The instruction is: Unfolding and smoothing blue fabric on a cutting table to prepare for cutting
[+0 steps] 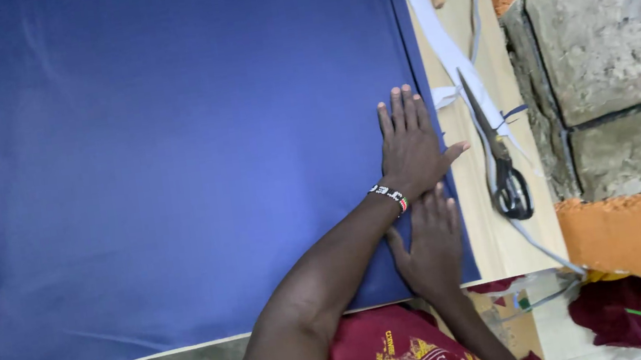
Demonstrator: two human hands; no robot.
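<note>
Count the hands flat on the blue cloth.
2. The left hand lies farther up along the blue cloth's right edge, wearing a beaded bracelet; the right hand lies just below it, nearer the person.

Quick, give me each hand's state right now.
Left hand: open, flat on the blue cloth, holding nothing.
Right hand: open, flat on the cloth's right edge, holding nothing.

A plain deep blue cloth [186,164] is spread over a pale wooden table [502,243]. Near the table's right edge, scissors [499,156] with black handles and grey blades are laid on a white strip of tape [443,44]. A black, white and red beaded bracelet [389,195] is worn on the left hand [411,147]. A dark red garment [393,356] with yellow and white print is seen at the near edge.
</note>
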